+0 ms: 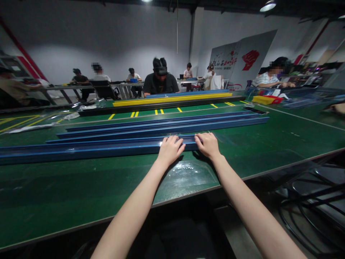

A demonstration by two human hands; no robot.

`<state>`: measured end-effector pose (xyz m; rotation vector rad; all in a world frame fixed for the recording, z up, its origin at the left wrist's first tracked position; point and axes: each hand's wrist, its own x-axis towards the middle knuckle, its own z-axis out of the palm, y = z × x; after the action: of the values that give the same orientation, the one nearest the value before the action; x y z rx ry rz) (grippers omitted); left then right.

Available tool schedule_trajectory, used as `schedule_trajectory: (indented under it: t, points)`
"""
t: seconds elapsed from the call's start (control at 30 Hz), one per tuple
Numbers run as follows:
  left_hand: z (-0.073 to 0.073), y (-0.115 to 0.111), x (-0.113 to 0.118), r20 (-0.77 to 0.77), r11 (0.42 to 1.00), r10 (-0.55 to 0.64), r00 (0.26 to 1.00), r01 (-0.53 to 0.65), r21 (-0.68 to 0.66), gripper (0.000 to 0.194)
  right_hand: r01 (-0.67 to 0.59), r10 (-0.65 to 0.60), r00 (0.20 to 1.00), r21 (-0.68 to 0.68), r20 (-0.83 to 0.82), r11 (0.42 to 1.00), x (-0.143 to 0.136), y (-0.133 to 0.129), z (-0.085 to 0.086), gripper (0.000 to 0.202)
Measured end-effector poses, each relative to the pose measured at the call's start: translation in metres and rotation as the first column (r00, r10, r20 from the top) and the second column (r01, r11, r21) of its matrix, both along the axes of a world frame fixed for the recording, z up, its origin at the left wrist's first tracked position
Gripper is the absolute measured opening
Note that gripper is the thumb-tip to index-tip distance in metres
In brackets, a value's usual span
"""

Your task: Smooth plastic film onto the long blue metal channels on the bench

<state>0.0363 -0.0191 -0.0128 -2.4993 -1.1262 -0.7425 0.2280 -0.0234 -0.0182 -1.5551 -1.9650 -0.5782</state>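
The nearest blue strip (81, 152) lies lengthwise on the green table (285, 138), the left hand (170, 149) and right hand (208, 144) both gripping it toward its right end, fingers curled over. Beyond lie more blue strips (229, 125), then a yellow strip (172, 98).

On the table (81, 187), the nearest rail (107, 148) lies before other rails (161, 125).

On the grey panel (239, 72) at the back stands Chinese writing (224, 62), partly black and partly red, too blurred to read with certainty; to its right is a red fist sign (250, 59).
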Motion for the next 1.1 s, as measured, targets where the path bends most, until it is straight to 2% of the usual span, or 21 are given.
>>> schedule_trajectory:
  t: [0.1, 0.27, 0.37, 0.57, 0.7, 0.77, 0.87, 0.97, 1.1]
  points:
    - [-0.002, 0.000, 0.001, -0.021, 0.998, -0.055, 0.998, 0.055, -0.007, 0.030, -0.101, 0.100, 0.995, -0.048, -0.006, 0.994, -0.002, 0.001, -0.001, 0.033]
    - [-0.001, 0.000, 0.001, -0.003, 0.999, -0.051, 0.999, 0.051, -0.016, 0.030, -0.088, 0.087, 0.996, -0.046, -0.031, 0.995, -0.001, 0.003, -0.001, 0.036]
    - [0.002, 0.000, 0.000, -0.002, 1.000, -0.004, 1.000, 0.004, -0.001, 0.033, -0.008, 0.008, 0.999, -0.008, -0.051, 1.000, 0.001, 0.003, -0.001, 0.038]
    - [0.007, 0.001, -0.004, 0.069, 0.978, 0.202, 0.977, -0.205, 0.037, 0.042, 0.232, -0.230, 0.967, 0.012, -0.107, 0.973, 0.008, 0.004, -0.001, 0.041]
    - [0.006, 0.000, -0.004, 0.074, 0.972, 0.228, 0.971, -0.232, 0.048, 0.040, 0.298, -0.298, 0.950, -0.017, -0.094, 0.955, 0.009, 0.003, 0.000, 0.043]
    - [0.005, -0.001, -0.003, 0.054, 0.979, 0.195, 0.979, -0.198, 0.053, 0.037, 0.241, -0.243, 0.967, -0.026, -0.077, 0.970, 0.008, 0.003, 0.000, 0.040]
    - [0.004, -0.002, -0.001, 0.010, 0.993, 0.114, 0.993, -0.114, 0.042, 0.031, 0.071, -0.073, 0.994, -0.036, -0.075, 0.997, 0.005, 0.002, 0.000, 0.032]
    - [0.002, -0.002, 0.000, -0.015, 0.999, 0.024, 1.000, -0.024, 0.026, 0.027, -0.061, 0.057, 0.995, -0.043, -0.087, 0.997, 0.003, 0.002, -0.001, 0.027]
    - [0.000, -0.001, 0.001, -0.018, 0.999, -0.033, 0.999, 0.033, 0.017, 0.026, -0.087, 0.084, 0.994, -0.038, -0.074, 0.995, 0.002, 0.003, -0.002, 0.027]
